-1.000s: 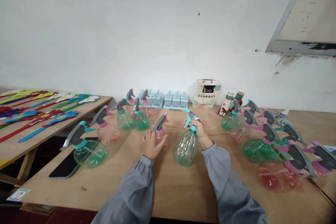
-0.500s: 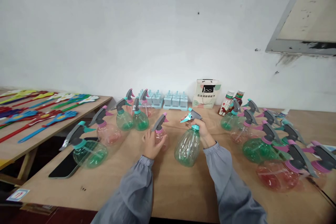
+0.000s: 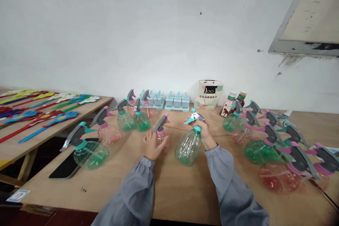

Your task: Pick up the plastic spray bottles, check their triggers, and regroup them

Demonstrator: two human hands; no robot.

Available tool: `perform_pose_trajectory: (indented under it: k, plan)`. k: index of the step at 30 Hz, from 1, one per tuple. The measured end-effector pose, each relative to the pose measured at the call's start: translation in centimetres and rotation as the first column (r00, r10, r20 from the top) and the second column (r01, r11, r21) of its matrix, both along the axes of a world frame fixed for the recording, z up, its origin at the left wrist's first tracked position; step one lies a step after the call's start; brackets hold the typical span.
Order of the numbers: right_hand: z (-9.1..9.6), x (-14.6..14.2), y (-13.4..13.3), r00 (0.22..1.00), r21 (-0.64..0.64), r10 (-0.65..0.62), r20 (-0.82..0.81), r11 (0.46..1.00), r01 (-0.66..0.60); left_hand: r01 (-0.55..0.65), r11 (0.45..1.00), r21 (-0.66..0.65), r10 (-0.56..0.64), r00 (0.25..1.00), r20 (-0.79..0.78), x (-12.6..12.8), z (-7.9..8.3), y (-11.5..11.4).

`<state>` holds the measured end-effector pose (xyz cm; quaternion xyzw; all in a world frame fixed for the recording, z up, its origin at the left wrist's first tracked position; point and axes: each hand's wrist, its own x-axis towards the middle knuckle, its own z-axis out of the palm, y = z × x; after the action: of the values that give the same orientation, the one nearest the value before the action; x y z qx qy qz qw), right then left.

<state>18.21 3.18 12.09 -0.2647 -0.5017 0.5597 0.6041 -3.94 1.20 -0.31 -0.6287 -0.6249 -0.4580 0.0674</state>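
My right hand (image 3: 202, 129) is wrapped round the neck and trigger head of a clear green spray bottle (image 3: 188, 148) with a turquoise collar and nozzle. The bottle tilts, its nozzle pointing left and its base leaning toward the left. To its left, my left hand (image 3: 154, 145) curls round the body of a smaller-looking pink spray bottle (image 3: 160, 135) with a grey and pink head, which stands upright on the table. Its palm side and some fingers are hidden. Another pair of green spray bottles, one of them this near one (image 3: 142, 122), stands behind my left hand.
Several pink and green spray bottles (image 3: 282, 176) crowd the right side; others stand at left, one beside a black phone (image 3: 65, 166). Along the wall are light-blue popsicle molds (image 3: 177, 103), a paper bag (image 3: 208, 95) and sauce bottles (image 3: 228, 104). Colourful hand-shaped clappers (image 3: 59, 118) lie on the left table.
The green spray bottle in my right hand has tilted a little more, its base swinging slightly left and up. My left hand and the pink bottle stay in place.
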Motion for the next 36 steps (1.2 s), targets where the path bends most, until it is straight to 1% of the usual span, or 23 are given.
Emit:
perform_pose_trajectory:
  k: [2, 4, 9, 11, 15, 18, 20, 22, 24, 27, 30, 31, 33, 35, 36]
  plan:
    - [0.1, 0.0, -0.3, 0.997, 0.022, -0.077, -0.018, 0.997, 0.077, 0.001, 1.000, 0.001, -0.001, 1.000, -0.003, 0.0, 0.0, 0.0]
    - [0.3, 0.0, -0.5, 0.995, 0.038, -0.096, -0.011, 0.995, 0.096, 0.003, 1.000, -0.004, -0.003, 1.000, -0.005, 0.1, 0.1, -0.1]
    - [0.6, -0.1, -0.7, 0.995, 0.089, -0.019, 0.099, 0.996, 0.010, -0.001, 1.000, -0.022, 0.001, 1.000, 0.002, 0.1, 0.3, -0.2]
    - [0.4, 0.0, -0.7, 0.993, 0.103, -0.027, 0.114, 0.995, 0.015, 0.004, 1.000, -0.024, -0.004, 1.000, 0.001, 0.1, 0.4, -0.3]
    - [-0.2, 0.6, -0.4, 0.976, 0.166, -0.112, 0.188, 0.983, 0.081, 0.012, 1.000, -0.022, -0.012, 1.000, 0.007, 0.1, 0.5, -0.3]
    - [-0.8, 1.4, 0.1, 0.947, 0.198, -0.192, 0.259, 0.970, 0.143, 0.011, 1.000, -0.017, -0.010, 1.000, 0.025, 0.2, 0.4, -0.2]
    - [-1.4, 2.0, 0.7, 0.899, 0.243, -0.313, 0.307, 0.939, 0.244, 0.011, 1.000, -0.014, -0.010, 0.999, 0.034, 0.2, 0.3, -0.2]
    - [-2.3, 2.7, 1.6, 0.817, 0.300, -0.454, 0.355, 0.883, 0.360, 0.022, 1.000, -0.012, -0.022, 0.999, 0.039, 0.2, 0.3, -0.2]
    - [-3.3, 3.5, 2.5, 0.743, 0.336, -0.545, 0.389, 0.835, 0.436, 0.037, 0.999, -0.008, -0.037, 0.998, 0.044, 0.2, 0.4, -0.2]
    - [-4.5, 4.6, 3.8, 0.674, 0.368, -0.606, 0.422, 0.794, 0.484, 0.042, 0.999, -0.001, -0.042, 0.998, 0.049, 0.1, 0.3, -0.2]
    - [-5.3, 5.1, 4.6, 0.645, 0.385, -0.648, 0.404, 0.761, 0.523, 0.035, 0.999, -0.003, -0.035, 0.998, 0.045, 0.1, 0.2, -0.1]
    - [-5.6, 5.1, 4.9, 0.637, 0.383, -0.674, 0.374, 0.737, 0.556, 0.035, 0.999, -0.006, -0.035, 0.998, 0.043, 0.0, 0.2, -0.1]
    - [-6.6, 4.9, 5.3, 0.600, 0.364, -0.739, 0.306, 0.673, 0.643, 0.036, 0.999, -0.004, -0.036, 0.998, 0.043, 0.0, 0.0, 0.0]
    - [-8.0, 4.5, 5.7, 0.541, 0.356, -0.791, 0.286, 0.612, 0.706, 0.037, 0.999, 0.005, -0.037, 0.998, 0.045, -0.1, -0.1, 0.1]
    - [-8.9, 4.4, 5.9, 0.512, 0.370, -0.805, 0.298, 0.592, 0.716, 0.036, 0.999, 0.008, -0.036, 0.998, 0.046, -0.1, -0.1, 0.1]
